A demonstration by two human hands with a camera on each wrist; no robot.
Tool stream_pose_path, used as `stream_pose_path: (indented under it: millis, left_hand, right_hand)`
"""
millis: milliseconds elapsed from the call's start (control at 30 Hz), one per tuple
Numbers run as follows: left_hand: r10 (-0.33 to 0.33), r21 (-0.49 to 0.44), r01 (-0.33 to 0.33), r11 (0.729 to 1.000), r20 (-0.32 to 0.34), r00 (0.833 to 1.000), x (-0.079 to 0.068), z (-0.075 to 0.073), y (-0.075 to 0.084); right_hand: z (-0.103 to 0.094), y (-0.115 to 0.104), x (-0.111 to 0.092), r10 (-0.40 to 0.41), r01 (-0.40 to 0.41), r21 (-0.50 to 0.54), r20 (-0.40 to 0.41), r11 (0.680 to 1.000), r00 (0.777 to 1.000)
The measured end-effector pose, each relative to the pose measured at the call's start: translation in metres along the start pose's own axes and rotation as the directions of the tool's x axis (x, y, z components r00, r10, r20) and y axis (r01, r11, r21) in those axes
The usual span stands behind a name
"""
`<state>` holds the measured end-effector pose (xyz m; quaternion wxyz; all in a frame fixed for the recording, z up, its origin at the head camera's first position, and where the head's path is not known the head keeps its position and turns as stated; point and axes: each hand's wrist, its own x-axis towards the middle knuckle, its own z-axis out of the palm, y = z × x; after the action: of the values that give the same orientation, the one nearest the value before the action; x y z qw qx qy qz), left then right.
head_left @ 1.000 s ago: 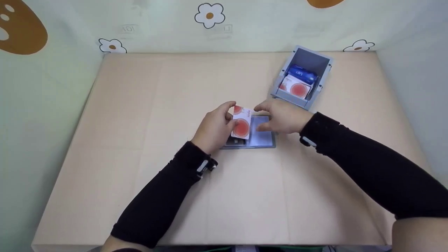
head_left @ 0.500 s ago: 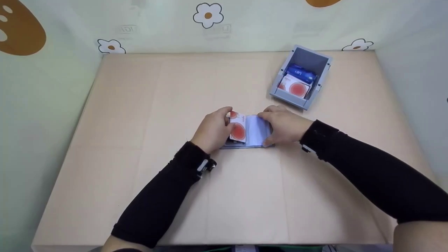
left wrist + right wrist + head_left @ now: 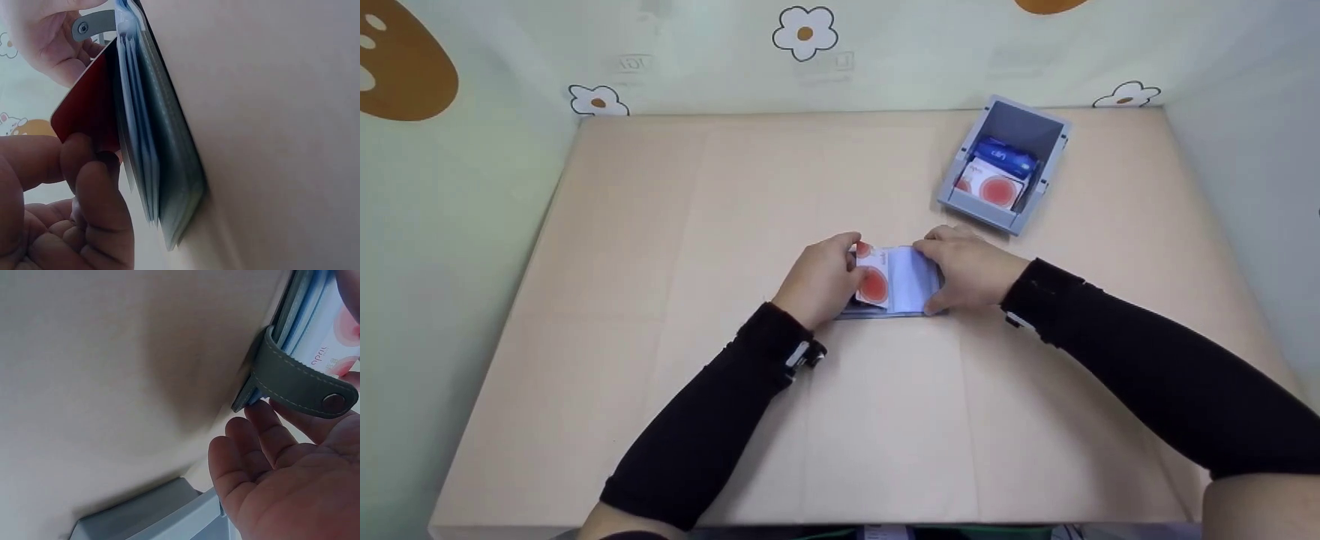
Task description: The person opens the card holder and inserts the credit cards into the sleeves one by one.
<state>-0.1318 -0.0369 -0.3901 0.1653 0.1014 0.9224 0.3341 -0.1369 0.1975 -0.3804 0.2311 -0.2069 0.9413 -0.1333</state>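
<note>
My left hand pinches a white card with red circles between thumb and fingers. In the left wrist view the card's dark red back tilts against the sleeves. Under it lies a grey-green card holder, spread on the table with its clear plastic sleeves fanned. My right hand grips the holder's right half, thumb at the near edge and index finger at the far edge. A strap with a metal snap stands loose beside the right fingers. Whether the card's edge is inside a sleeve cannot be told.
A grey open bin stands behind the right hand. Inside are a white card with red circles and a blue packet. The beige-covered table meets patterned fabric walls at the back and sides.
The left hand has lowered the card toward the holder's left half and shifted it slightly left. The right hand, earlier spread above the holder, has come down and taken hold of its right half.
</note>
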Motion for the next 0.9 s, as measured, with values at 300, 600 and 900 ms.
stream_pose_path:
  millis: [300,600,900]
  left_hand:
    - [0.034,0.046,-0.034,0.998,-0.011,0.999,0.002,0.004,0.002]
    - [0.027,0.074,-0.029,0.997,0.033,0.999,0.004,0.008,0.009]
    - [0.088,0.126,-0.102,0.987,0.112,0.99,0.001,0.006,0.012]
  right_hand:
    - [0.002,0.0,0.0,-0.014,0.014,-0.014,-0.008,1.0,1.0]
    - [0.002,0.001,-0.001,-0.009,0.009,-0.001,-0.023,1.0,1.0]
    - [0.004,0.003,-0.001,-0.01,0.01,0.003,-0.025,1.0,1.0]
